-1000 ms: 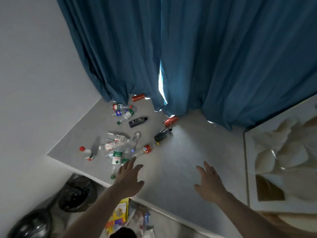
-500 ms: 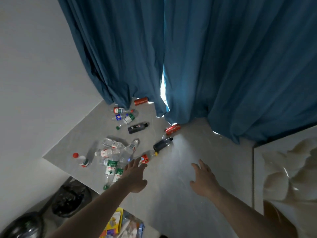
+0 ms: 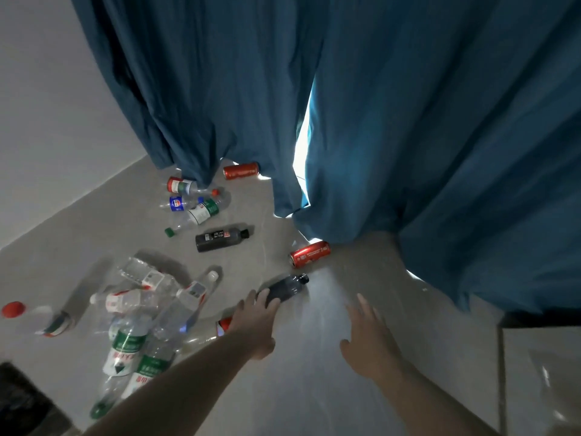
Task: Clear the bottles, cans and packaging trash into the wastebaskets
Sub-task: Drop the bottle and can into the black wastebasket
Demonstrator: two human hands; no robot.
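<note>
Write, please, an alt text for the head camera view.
Two bare hands reach over a grey floor: the left hand nears a dark bottle, the right hand hovers open. Clear plastic bottles and red cans lie before blue curtains.

Both bare hands reach out over a grey floor strewn with trash. The left hand stretches forward with straight fingers, its tips at the near end of a dark bottle lying on its side; contact cannot be told. The right hand hovers open to the right. A red can lies just beyond, at the hem of the blue curtain. Another black bottle lies farther left. Clear plastic bottles pile up at near left.
</note>
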